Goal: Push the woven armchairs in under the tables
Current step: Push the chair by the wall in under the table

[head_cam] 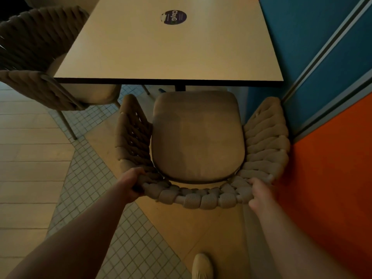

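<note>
Head view: left grip (133,183) and right grip (259,193) each curl round the woven back rim of the armchair (198,135), one at each corner. Its seat lies straight ahead, front edge about meeting the table (167,47), so the push should run directly forward.

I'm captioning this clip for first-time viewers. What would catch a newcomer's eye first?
The woven armchair sits centre frame, its front close to the table edge, with the left hand and right hand gripping its braided back rim. Next come the orange and blue wall panels on the right, and the round dark sticker on the far tabletop.
</note>
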Motion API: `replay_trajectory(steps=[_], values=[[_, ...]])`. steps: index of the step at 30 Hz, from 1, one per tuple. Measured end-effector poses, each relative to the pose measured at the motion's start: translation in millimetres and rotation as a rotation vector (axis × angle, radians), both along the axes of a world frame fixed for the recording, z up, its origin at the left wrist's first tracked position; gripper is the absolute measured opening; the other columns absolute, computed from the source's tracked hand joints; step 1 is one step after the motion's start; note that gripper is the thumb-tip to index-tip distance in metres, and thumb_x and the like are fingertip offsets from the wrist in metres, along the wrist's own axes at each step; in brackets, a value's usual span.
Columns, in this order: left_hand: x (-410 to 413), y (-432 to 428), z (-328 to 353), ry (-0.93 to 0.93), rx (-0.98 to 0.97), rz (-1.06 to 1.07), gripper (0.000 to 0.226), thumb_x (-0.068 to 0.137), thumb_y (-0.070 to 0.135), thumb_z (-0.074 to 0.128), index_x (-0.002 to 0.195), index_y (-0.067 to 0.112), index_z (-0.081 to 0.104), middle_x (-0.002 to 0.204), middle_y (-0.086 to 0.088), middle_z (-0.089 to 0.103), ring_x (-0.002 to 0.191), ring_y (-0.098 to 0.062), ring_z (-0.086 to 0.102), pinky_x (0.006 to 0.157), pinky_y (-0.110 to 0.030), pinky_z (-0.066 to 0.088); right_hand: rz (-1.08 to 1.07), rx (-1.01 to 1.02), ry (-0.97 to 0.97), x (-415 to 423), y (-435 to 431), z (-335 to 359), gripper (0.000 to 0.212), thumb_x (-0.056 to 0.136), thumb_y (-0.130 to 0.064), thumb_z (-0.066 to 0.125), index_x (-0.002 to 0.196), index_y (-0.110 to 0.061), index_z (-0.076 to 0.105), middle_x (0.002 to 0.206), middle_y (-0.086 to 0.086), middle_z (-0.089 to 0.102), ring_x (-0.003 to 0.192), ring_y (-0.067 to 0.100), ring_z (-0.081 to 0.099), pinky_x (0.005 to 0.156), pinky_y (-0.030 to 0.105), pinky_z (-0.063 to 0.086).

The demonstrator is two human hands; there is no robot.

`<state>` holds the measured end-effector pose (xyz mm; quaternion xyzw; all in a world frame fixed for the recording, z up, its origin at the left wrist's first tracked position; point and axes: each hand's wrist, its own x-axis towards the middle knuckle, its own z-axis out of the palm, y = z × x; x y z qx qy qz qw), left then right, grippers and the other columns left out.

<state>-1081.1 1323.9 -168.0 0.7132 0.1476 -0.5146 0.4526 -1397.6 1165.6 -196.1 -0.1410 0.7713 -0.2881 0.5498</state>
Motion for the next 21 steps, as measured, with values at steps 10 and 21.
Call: replay_trajectory(steps=[10, 21], values=[[3.4, -19.8, 1.9, -0.098, 0.003, 0.185, 0.058, 0.082, 0.019, 0.074, 0.135, 0.015, 0.050, 0.122, -0.020, 0.062, 0.099, -0.041, 0.067, 0.062, -0.055, 0.060, 0.010, -0.018, -0.037, 7.4, -20.7, -2.8, 0.056, 0.070, -0.007, 0.069, 0.124, -0.013, 0.054, 0.114, 0.015, 0.065, 0.089, 0.033, 0.069, 0.074, 0.050, 0.061], [-46.9, -3.5, 6.3, 0.008, -0.090, 0.215, 0.054, 0.088, 0.003, 0.064, 0.136, 0.014, 0.042, 0.113, -0.023, 0.058, 0.089, -0.041, 0.067, 0.053, -0.052, 0.058, 0.033, -0.059, -0.072, 10.4, 0.6, 28.4, 0.046, 0.084, -0.007, 0.068, 0.129, -0.010, 0.056, 0.122, 0.016, 0.063, 0.097, 0.033, 0.068, 0.084, 0.048, 0.058]])
